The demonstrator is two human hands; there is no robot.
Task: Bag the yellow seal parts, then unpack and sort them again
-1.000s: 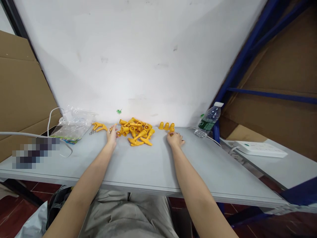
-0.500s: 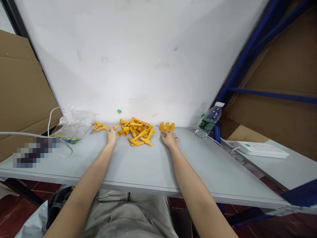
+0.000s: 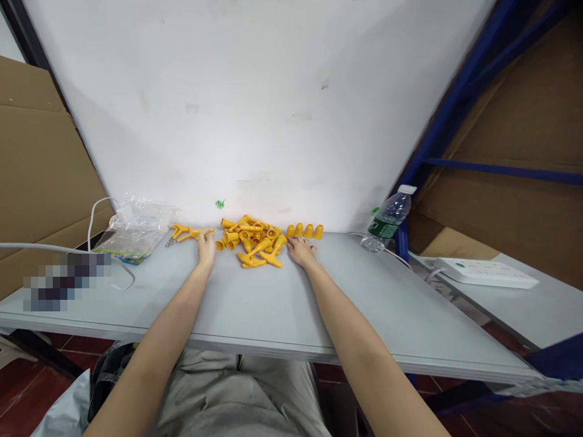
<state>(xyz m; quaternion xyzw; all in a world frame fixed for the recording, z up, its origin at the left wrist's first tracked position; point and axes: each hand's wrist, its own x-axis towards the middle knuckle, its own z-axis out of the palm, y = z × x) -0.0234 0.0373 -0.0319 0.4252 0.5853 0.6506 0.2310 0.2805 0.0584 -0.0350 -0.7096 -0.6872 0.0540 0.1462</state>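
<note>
My left hand [image 3: 206, 247] is closed on a yellow branched plastic piece [image 3: 195, 233], whose ends stick out past the fingers. It lies against another yellow forked piece [image 3: 180, 230], near small silver metal parts [image 3: 171, 242]. My right hand [image 3: 302, 250] rests on the table with its fingers apart, just in front of a row of several upright yellow plastic cups [image 3: 309, 230]. Its fingertips are near the leftmost cup [image 3: 290, 230]; whether they touch it I cannot tell. Between my hands lies a heap of yellow cups and handle-like pieces [image 3: 252, 237].
Clear plastic bags [image 3: 141, 215] lie at the left beside a white cable [image 3: 91, 224]. A water bottle [image 3: 388, 220] leans at the right by a blue metal post [image 3: 401, 243]. A white power strip [image 3: 485, 272] lies farther right. A white wall [image 3: 273, 121] closes off the back.
A further upright cup now stands at the left end of the row. My right hand has shifted left, towards the heap. My left hand has barely moved.
</note>
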